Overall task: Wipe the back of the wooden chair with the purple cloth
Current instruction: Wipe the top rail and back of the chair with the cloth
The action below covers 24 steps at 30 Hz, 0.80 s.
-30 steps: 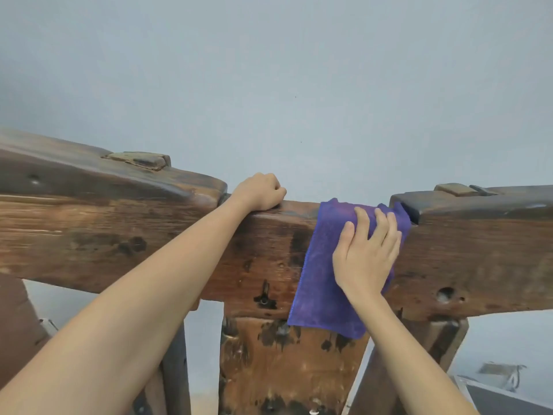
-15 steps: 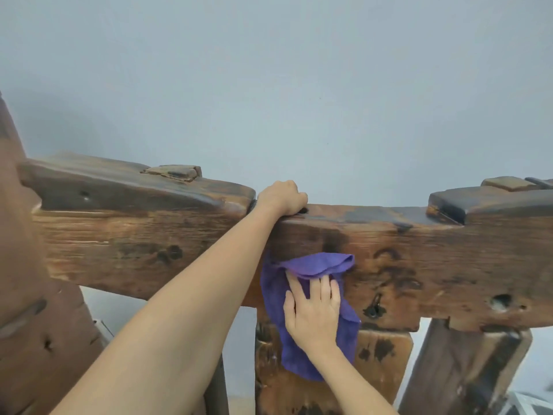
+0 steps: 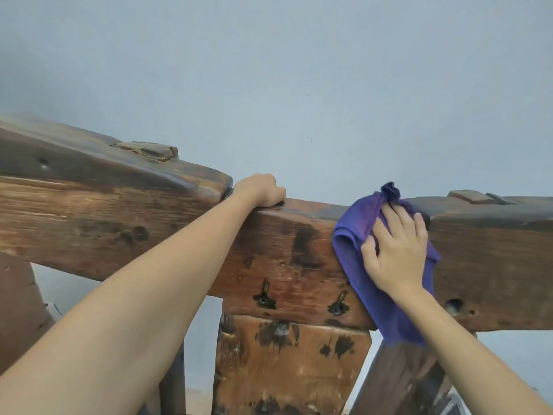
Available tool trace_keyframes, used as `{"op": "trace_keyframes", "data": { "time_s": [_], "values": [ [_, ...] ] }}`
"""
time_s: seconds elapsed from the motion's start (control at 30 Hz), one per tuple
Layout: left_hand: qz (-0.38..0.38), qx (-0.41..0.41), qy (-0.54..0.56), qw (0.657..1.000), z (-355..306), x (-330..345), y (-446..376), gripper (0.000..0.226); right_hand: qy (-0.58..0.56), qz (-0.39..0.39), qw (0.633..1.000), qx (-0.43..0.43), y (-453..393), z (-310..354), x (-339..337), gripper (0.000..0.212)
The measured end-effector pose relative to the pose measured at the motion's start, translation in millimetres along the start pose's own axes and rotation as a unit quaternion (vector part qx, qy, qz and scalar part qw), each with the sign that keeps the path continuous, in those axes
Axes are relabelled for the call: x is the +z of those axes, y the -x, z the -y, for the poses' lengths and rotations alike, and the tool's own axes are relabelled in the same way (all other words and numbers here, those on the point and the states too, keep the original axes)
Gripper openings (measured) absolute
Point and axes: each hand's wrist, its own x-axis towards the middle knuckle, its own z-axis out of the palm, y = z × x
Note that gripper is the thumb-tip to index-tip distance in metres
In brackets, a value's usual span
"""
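At the far left, the top rail (image 3: 89,223) of the wooden chair (image 3: 293,259) runs across the view as a thick, worn beam of dark-stained timber, its upper face raised into a sloped block with a small wooden peg (image 3: 146,149) set into it. Below the rail's left end a dark upright (image 3: 18,310) shows only in part.

Where that raised block ends, the left hand (image 3: 260,190) rests on the rail's top edge, its fingers curled over the far side so that it grips the wood; the fingertips themselves are hidden behind the rail. The bare forearm reaches in from the lower left corner.

In the middle, the rail's front face is blotched with black stains and carries two dark metal fixings (image 3: 263,299) near its lower edge. Under them the central back slat (image 3: 290,363) drops out of view, also spotted with black.

Right of centre, the purple cloth (image 3: 353,253) hangs over the rail's front face, bunched into a small knot at the top edge and trailing past the lower edge. The right hand (image 3: 395,253) lies on it, fingers spread and fairly straight, pressing the cloth flat against the wood while the thumb tucks into a fold on the cloth's left side.

Further right the rail rises into a second raised block with another peg (image 3: 469,196), and a round hole (image 3: 453,304) marks its front face. A pale blue-grey wall (image 3: 269,70) fills the background.
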Motion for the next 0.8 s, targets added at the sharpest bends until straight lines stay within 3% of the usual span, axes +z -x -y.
{"op": "trace_keyframes", "data": {
  "time_s": [0.03, 0.1, 0.2, 0.27, 0.37, 0.47, 0.6, 0.67, 0.8],
  "values": [
    [0.002, -0.004, 0.0, 1.0, 0, 1, -1, 0.021, 0.021, 0.026, 0.999, 0.043, -16, 6, -8, 0.028],
    [0.002, -0.004, -0.002, 1.0, -1, 1, -1, 0.02, 0.029, 0.176, 0.976, 0.124, -54, 20, -23, 0.037],
    [-0.005, -0.001, 0.001, 1.0, -1, 1, 0, 0.021, -0.027, 0.442, 0.886, 0.137, -99, 37, -25, 0.046],
    [-0.021, 0.009, 0.003, 1.0, -1, 2, 0, 0.022, -0.068, 0.498, 0.858, 0.102, -114, 55, -16, 0.05],
    [-0.063, 0.016, 0.017, 0.998, 1, 5, -3, 0.032, -0.101, 0.505, 0.855, 0.055, -123, 99, 1, 0.051],
    [-0.028, 0.016, 0.074, 0.997, 4, 1, -5, 0.039, -0.111, 0.457, 0.882, 0.016, -116, 133, 5, 0.05],
    [0.033, 0.013, 0.142, 0.989, 9, -7, -5, 0.052, -0.079, 0.259, 0.959, -0.086, -80, 136, -6, 0.038],
    [0.026, 0.03, 0.114, 0.993, 10, -6, -6, 0.047, -0.079, 0.202, 0.969, -0.116, -63, 124, -13, 0.039],
    [0.017, 0.052, 0.092, 0.994, 11, -5, -1, 0.057, -0.092, 0.229, 0.966, -0.07, -62, 84, -23, 0.038]
  ]
}}
